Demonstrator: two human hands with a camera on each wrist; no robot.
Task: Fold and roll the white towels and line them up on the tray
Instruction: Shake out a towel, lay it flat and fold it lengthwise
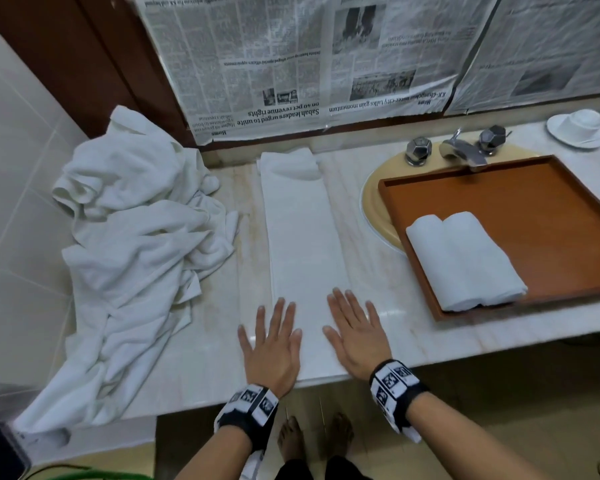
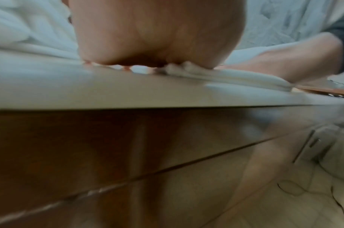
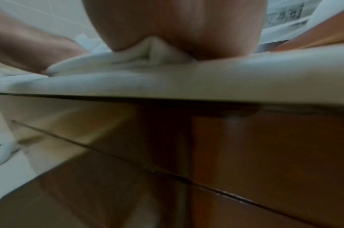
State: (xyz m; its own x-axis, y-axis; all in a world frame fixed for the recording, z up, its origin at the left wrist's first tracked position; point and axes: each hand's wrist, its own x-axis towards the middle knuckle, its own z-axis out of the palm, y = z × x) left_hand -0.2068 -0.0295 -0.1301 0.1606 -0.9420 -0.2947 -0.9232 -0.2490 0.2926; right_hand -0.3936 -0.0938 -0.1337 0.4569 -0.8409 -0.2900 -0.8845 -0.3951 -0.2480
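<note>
Folded towel (image 1: 300, 237), frame centre: left hand (image 1: 274, 344) and right hand (image 1: 355, 336) flat on near end, fingers straight, spread; roll tightly, edges square, toward tray (image 1: 568, 216)

Folded towel (image 1: 300, 237) lies between towel heap (image 1: 132, 244) and tray (image 1: 520, 199).

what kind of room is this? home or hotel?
Most likely a hotel bathroom. A marble vanity counter holds a sink with chrome taps, a heap of white towels, and rolled towels lined up on a wooden tray.
</note>
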